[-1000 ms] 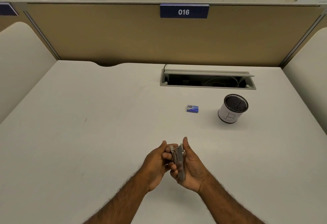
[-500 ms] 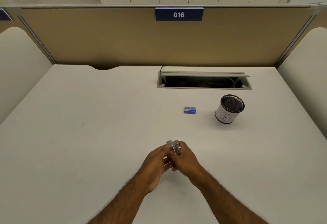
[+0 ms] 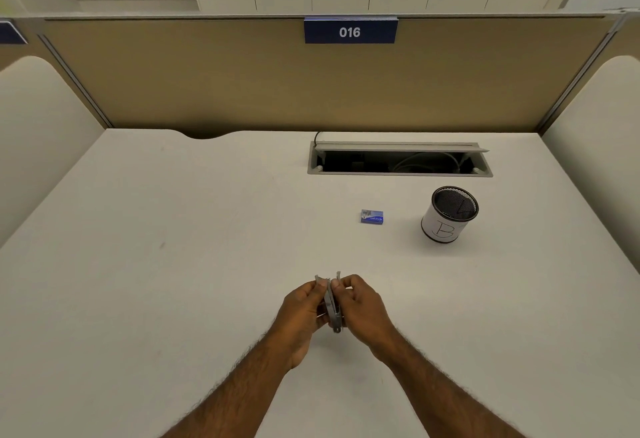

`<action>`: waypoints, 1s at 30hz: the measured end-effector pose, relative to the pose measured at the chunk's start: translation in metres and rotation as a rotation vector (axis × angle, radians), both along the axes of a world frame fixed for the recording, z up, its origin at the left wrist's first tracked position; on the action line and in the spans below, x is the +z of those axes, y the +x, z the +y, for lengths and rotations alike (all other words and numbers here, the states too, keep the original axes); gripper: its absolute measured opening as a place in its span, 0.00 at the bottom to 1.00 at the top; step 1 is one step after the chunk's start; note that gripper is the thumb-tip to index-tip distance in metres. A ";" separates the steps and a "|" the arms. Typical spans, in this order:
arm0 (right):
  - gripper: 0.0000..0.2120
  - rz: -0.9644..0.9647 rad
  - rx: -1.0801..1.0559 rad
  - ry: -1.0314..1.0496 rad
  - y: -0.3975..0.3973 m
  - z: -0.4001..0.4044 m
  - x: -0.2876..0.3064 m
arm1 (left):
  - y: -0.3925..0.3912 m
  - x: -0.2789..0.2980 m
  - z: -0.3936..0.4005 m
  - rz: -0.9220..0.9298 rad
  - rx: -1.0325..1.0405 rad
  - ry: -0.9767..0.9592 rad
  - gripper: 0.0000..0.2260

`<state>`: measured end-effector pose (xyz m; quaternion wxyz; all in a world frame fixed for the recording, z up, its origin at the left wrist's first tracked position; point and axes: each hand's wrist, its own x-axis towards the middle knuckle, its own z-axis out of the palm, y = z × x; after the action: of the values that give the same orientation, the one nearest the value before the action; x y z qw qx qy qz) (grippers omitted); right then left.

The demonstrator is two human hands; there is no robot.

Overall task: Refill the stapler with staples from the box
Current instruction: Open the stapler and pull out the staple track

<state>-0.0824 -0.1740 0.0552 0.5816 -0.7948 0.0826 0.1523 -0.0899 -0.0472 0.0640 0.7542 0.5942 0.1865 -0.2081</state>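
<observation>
A small grey metal stapler (image 3: pixel 332 306) stands on end between my two hands, just above the white desk (image 3: pixel 173 281). Its two arms are spread slightly apart at the top. My left hand (image 3: pixel 303 309) grips its left arm and my right hand (image 3: pixel 362 306) pinches its right arm near the top. The little blue staple box (image 3: pixel 372 216) lies flat on the desk further back, a little right of the hands and apart from them. I cannot tell whether staples sit in the stapler.
A black mesh pen cup with a white label (image 3: pixel 449 214) stands right of the box. Behind it a cable slot with a raised grey lid (image 3: pixel 400 160) opens in the desk. A tan partition with the sign 016 (image 3: pixel 350 31) closes the back; rounded panels flank both sides.
Both hands shifted on the stapler: the right hand, first cradling it from beneath, now pinches it from the side. The stapler's arms show spread at the top.
</observation>
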 end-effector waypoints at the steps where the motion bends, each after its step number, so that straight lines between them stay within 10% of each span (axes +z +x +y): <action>1: 0.16 -0.023 -0.003 -0.033 0.000 0.001 0.000 | 0.000 0.000 -0.002 0.007 0.016 -0.023 0.15; 30: 0.14 -0.492 -0.450 -0.075 0.002 0.035 -0.002 | 0.025 0.005 -0.024 0.202 0.506 -0.582 0.16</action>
<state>-0.0800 -0.1388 0.0531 0.5733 -0.7905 0.1188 -0.1795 -0.0650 -0.0713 0.0692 0.8963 0.2674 0.3338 -0.1172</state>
